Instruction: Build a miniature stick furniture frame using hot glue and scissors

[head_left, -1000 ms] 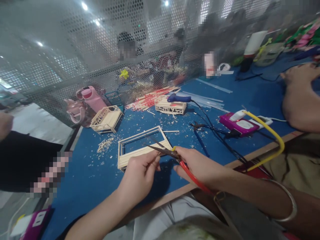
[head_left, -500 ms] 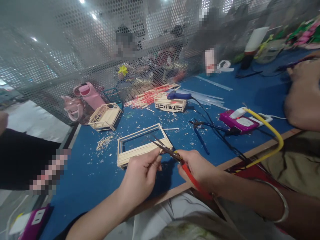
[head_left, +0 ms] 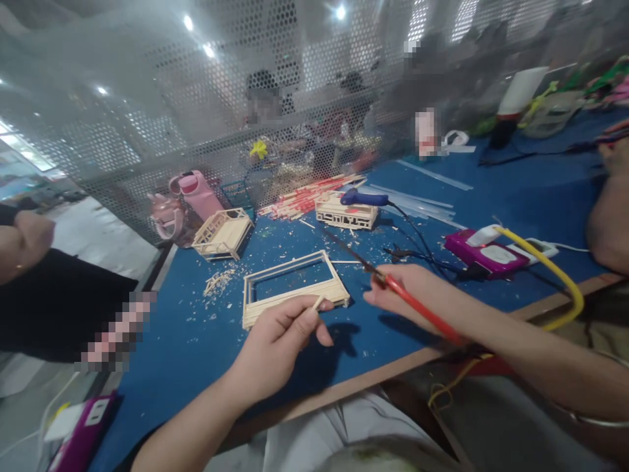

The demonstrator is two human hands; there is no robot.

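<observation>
My left hand (head_left: 279, 341) pinches a short wooden stick piece (head_left: 318, 303) between thumb and fingers, just in front of a rectangular frame of wooden sticks (head_left: 293, 286) lying on the blue table (head_left: 171, 341). My right hand (head_left: 417, 295) grips red-handled scissors (head_left: 388, 282), blades closed and pointing up and left over the table, to the right of the frame.
Two small stick-built models (head_left: 223, 233) (head_left: 348, 213) stand farther back, with a blue glue gun (head_left: 363, 197) and its cable. Red and white sticks (head_left: 304, 195), a purple power strip (head_left: 484, 252), a yellow hose (head_left: 555, 275), wood scraps, a pink bottle (head_left: 196, 193). Perforated metal screen behind; other people around.
The scissors have come away from the stick and moved up and right with my right hand. My left hand keeps the short piece, now clear of the blades.
</observation>
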